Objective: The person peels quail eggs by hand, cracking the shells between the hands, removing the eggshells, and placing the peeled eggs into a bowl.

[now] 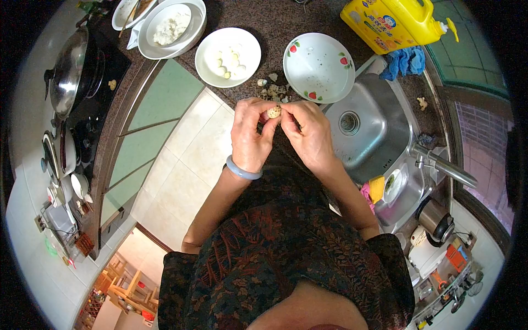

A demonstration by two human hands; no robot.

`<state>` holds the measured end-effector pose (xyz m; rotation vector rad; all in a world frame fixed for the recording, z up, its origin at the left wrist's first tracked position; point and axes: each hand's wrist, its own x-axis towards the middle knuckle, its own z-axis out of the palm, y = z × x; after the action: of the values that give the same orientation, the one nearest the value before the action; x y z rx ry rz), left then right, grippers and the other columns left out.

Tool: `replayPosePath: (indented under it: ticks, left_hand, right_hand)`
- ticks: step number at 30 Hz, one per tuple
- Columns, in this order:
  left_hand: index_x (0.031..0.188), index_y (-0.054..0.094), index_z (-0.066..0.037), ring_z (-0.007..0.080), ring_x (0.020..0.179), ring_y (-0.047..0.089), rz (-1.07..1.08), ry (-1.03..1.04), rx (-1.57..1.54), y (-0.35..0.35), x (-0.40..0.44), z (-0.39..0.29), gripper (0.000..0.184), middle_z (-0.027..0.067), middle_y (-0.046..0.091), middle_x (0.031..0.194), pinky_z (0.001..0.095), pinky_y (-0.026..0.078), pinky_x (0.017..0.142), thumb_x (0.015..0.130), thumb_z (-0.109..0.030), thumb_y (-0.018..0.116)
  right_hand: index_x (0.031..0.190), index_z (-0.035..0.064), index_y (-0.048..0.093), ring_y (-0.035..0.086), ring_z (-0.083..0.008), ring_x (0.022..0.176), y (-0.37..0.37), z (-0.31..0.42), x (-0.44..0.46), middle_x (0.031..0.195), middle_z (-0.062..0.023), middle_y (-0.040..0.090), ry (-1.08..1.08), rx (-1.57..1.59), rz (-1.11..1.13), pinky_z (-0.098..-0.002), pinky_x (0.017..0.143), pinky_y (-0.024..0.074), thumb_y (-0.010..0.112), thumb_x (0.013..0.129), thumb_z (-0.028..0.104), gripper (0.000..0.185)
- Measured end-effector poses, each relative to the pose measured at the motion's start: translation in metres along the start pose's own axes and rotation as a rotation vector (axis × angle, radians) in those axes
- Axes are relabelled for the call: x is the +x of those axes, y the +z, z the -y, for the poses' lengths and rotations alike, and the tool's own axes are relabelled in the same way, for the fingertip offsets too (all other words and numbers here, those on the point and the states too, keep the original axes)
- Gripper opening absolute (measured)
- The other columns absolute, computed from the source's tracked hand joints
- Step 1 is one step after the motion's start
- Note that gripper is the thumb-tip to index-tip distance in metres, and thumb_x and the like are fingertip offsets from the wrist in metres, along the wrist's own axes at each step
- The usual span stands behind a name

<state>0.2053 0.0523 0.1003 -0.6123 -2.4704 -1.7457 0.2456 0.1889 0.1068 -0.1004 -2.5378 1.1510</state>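
Observation:
A small speckled quail egg (274, 112) is held between the fingertips of both hands, close to the counter edge. My left hand (250, 132) wraps its thumb and fingers round the egg, and a pale blue bangle (243, 168) circles that wrist. With thumb and forefinger, my right hand (308, 132) pinches at the egg's other side. Bits of broken eggshell (273, 92) lie on the counter just beyond my hands. Several peeled eggs sit in a white bowl (205, 69) behind them. A white bowl with strawberry pictures (308, 58) holds water or dark specks; I cannot tell which.
A steel sink (379, 129) with a faucet (445, 165) is at right. Beside it stand a yellow detergent bottle (388, 25) and a blue cloth (404, 63). A bowl of white food (198, 33) stands back left. A wok (69, 74) rests on the stove at far left.

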Motion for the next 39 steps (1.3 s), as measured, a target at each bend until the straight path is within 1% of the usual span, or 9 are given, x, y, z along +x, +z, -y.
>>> replayPosePath:
  ticks: [10, 12, 15, 17, 19, 23, 29, 34, 39]
  left_hand:
    - [0.116, 0.061, -0.002, 0.0125, 0.087, 0.061, 0.121, -0.212, -0.27, -0.005, -0.005, 0.017, 0.033, 0.0051, 0.061, 0.107, 0.0262, 0.052, 0.079, 0.085, 0.008, 0.069]
    - [0.121, 0.06, 0.0, 0.0123, 0.088, 0.062, 0.173, -0.449, -0.747, -0.008, -0.004, 0.02, 0.032, 0.0057, 0.063, 0.108, 0.0265, 0.053, 0.081, 0.09, 0.004, 0.066]
    - [0.127, 0.055, 0.001, 0.0143, 0.092, 0.065, 0.183, -0.528, -0.796, -0.012, -0.002, 0.016, 0.033, 0.0076, 0.065, 0.108, 0.0286, 0.055, 0.084, 0.094, 0.002, 0.061]
    - [0.128, 0.054, 0.001, 0.0154, 0.093, 0.065, 0.174, -0.573, -0.858, -0.012, -0.002, 0.017, 0.034, 0.0078, 0.065, 0.108, 0.0293, 0.056, 0.085, 0.095, 0.002, 0.061]
    - [0.13, 0.053, 0.0, 0.0168, 0.096, 0.066, 0.182, -0.603, -0.884, -0.012, -0.002, 0.02, 0.036, 0.0086, 0.064, 0.109, 0.0302, 0.056, 0.087, 0.095, 0.003, 0.06]
    - [0.127, 0.053, 0.0, 0.0171, 0.097, 0.066, 0.175, -0.513, -0.841, -0.006, -0.002, 0.025, 0.035, 0.0086, 0.064, 0.108, 0.0299, 0.056, 0.088, 0.094, 0.006, 0.06]
    - [0.119, 0.054, -0.001, 0.0132, 0.095, 0.064, 0.105, -0.353, -0.773, 0.004, -0.004, 0.035, 0.037, 0.0066, 0.063, 0.108, 0.0265, 0.054, 0.087, 0.087, 0.013, 0.065]
    - [0.113, 0.055, -0.003, 0.0099, 0.092, 0.059, 0.07, -0.272, -0.37, 0.008, -0.005, 0.034, 0.035, 0.0026, 0.06, 0.104, 0.0241, 0.051, 0.084, 0.084, 0.011, 0.07]
    - [0.11, 0.056, -0.003, 0.0097, 0.091, 0.059, 0.072, -0.212, -0.239, 0.008, -0.004, 0.033, 0.034, 0.0027, 0.058, 0.103, 0.024, 0.051, 0.083, 0.083, 0.01, 0.071]
  right_hand:
    - [0.091, 0.0043, 0.062, 0.063, -0.0341, 0.08, 0.006, -0.009, 0.004, 0.084, -0.0132, 0.065, 0.024, 0.052, -0.011, -0.0435, 0.07, 0.0501, 0.069, 0.08, 0.003, 0.014]
    - [0.091, 0.0035, 0.062, 0.063, -0.0345, 0.079, 0.007, -0.012, 0.005, 0.083, -0.0141, 0.064, 0.052, 0.094, -0.029, -0.0433, 0.07, 0.05, 0.068, 0.081, 0.004, 0.012]
    - [0.091, 0.0015, 0.062, 0.063, -0.0361, 0.076, 0.003, -0.014, 0.006, 0.082, -0.0161, 0.064, 0.208, 0.173, 0.038, -0.042, 0.069, 0.0506, 0.066, 0.085, 0.005, 0.009]
    - [0.092, 0.0006, 0.062, 0.065, -0.031, 0.071, -0.002, -0.011, 0.008, 0.082, -0.0167, 0.065, 0.423, 0.219, 0.193, -0.0385, 0.067, 0.0507, 0.064, 0.09, 0.007, 0.007]
    - [0.093, 0.0006, 0.062, 0.064, -0.026, 0.069, -0.002, -0.013, 0.007, 0.083, -0.0152, 0.066, 0.438, 0.298, 0.186, -0.0357, 0.065, 0.0503, 0.064, 0.091, 0.007, 0.007]
    - [0.097, 0.0001, 0.064, 0.061, -0.0123, 0.067, 0.012, -0.028, 0.0, 0.083, -0.0102, 0.068, 0.324, 0.511, 0.082, -0.0278, 0.061, 0.0488, 0.066, 0.092, 0.008, 0.01]
    - [0.105, 0.0, 0.066, 0.06, -0.0106, 0.068, 0.005, -0.018, 0.004, 0.087, -0.0089, 0.07, 0.393, 0.435, 0.19, -0.0253, 0.063, 0.0494, 0.072, 0.088, 0.011, 0.021]
    - [0.105, 0.0003, 0.068, 0.061, -0.0113, 0.069, 0.007, -0.025, 0.003, 0.087, -0.0092, 0.07, 0.401, 0.428, 0.176, -0.0252, 0.063, 0.0496, 0.073, 0.088, 0.012, 0.022]
    - [0.103, 0.0001, 0.068, 0.062, -0.0116, 0.069, 0.008, -0.026, 0.002, 0.085, -0.0099, 0.07, 0.379, 0.399, 0.165, -0.0255, 0.063, 0.0498, 0.072, 0.088, 0.011, 0.019]
